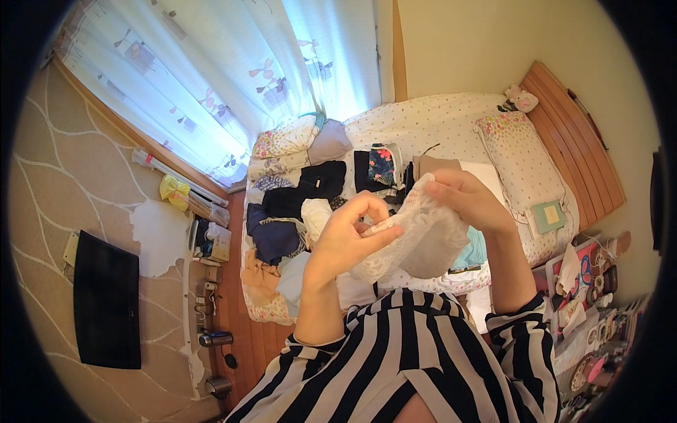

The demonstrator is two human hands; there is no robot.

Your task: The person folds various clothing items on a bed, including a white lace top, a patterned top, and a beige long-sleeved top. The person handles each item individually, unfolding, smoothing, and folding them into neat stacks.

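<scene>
A white lace garment (423, 243) hangs between my two hands, above the near side of a bed. My left hand (351, 232) pinches its lace edge between thumb and fingers. At the other end, my right hand (465, 198) grips the upper corner of the same edge. The cloth droops below in soft folds; its exact kind cannot be told. Beneath and beyond lie dark clothes (322, 180), a navy garment (272, 238) and a rolled white cloth (316, 214). A folded floral piece (383, 164) rests farther back, and folded light-blue cloth (470, 251) shows under my right wrist.
The dotted bed sheet (423, 113) runs to a wooden headboard (576, 148), with a pillow (521, 153) and a green book-like item (548, 217) nearby. Curtains (222, 69) hang behind. A television (108, 301) is on the left, a cluttered table (574, 338) on the right.
</scene>
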